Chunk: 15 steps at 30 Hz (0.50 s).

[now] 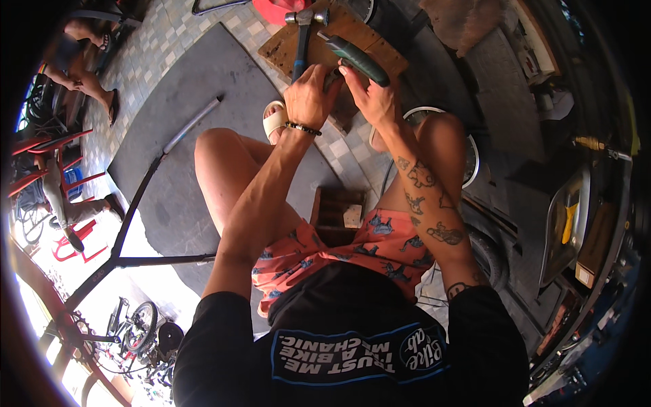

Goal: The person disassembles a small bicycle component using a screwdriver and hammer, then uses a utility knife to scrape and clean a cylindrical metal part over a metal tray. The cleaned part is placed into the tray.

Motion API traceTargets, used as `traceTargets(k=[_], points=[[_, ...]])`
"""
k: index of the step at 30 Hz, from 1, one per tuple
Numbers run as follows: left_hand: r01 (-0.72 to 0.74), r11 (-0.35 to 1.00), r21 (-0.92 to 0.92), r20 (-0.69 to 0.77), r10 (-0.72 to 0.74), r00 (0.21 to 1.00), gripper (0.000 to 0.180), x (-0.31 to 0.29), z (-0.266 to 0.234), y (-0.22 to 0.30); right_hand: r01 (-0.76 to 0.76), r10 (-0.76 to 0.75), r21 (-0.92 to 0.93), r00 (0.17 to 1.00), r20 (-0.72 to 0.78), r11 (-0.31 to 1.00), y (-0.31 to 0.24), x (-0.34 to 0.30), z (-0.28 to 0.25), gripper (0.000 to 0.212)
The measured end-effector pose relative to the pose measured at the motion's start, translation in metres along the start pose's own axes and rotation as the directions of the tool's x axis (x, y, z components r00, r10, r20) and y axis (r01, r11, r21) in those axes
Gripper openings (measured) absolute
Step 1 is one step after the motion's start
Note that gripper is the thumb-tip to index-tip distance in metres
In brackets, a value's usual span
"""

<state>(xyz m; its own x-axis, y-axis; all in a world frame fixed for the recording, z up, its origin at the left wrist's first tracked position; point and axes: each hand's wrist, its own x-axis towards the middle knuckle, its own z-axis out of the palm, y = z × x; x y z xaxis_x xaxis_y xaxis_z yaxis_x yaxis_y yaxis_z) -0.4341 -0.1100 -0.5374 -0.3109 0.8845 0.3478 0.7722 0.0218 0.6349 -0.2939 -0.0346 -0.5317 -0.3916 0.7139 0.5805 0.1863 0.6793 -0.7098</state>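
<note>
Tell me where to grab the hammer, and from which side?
Probably by the dark handle of the hammer, coming from the seated person's side: it's long and slim and points back toward the left hand, while the wide metal head faces away.

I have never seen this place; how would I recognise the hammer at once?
Find the wooden board at the top middle, beyond the left hand. The hammer shows against it, its head at the far end. Unlike the dark green tool beside it, it has a crosswise metal head and blue-marked handle.
</note>
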Motion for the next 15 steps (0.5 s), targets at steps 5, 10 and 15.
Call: traceTargets(k=[5,10,15], points=[[-0.02,1.0,-0.003,-0.049,0.02,0.999,0.029,0.007,0.009,-0.005,0.026,-0.023,-0.163,1.0,0.02,0.986,0.008,0.001,0.002,0.022],[0.002,1.0,0.023,0.006,-0.002,1.0,0.03,0.009,0.016,-0.015,-0.131,0.135,0.075,0.99,-0.047,0.989,0.002,0.004,0.0,0.031],[0.107,0.993,-0.049,-0.044,-0.109,0.993,0.031,0.009,0.026,-0.029,-0.166,0.204,0.459,0.978,-0.034,0.873,0.002,0.014,-0.01,0.022]])
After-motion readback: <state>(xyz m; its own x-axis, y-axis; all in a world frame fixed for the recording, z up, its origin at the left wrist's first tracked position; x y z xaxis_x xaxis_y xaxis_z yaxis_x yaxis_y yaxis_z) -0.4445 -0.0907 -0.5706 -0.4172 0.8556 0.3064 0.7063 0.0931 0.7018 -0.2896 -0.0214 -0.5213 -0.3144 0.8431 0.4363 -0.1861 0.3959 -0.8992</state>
